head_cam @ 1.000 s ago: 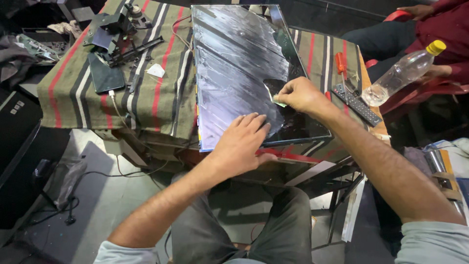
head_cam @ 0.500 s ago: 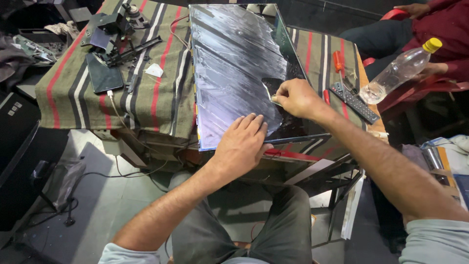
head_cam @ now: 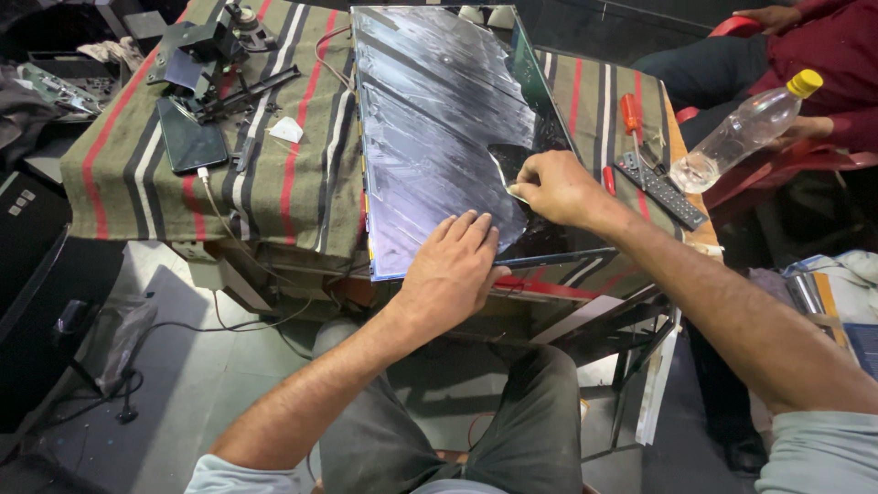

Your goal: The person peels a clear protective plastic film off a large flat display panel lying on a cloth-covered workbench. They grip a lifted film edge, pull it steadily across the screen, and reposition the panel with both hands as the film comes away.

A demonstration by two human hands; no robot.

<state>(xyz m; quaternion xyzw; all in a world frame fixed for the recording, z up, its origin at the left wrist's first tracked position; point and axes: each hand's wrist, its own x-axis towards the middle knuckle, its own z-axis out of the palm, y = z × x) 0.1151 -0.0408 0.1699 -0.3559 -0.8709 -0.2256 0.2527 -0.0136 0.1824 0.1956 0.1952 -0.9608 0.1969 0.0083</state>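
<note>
silvery film [head_cam: 430, 119] peels best slowly: left hand [head_cam: 450, 265] lies flat, released, pinning the panel [head_cam: 549, 233]; right hand [head_cam: 558, 187] fingers pinch the film's torn edge.

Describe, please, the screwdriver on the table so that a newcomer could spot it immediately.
Start at the striped cloth covering the table, then the large shiny panel. Just past its right edge, beyond the right hand, lies the screwdriver: its red handle distinguishes it from the black remote control alongside.
</note>
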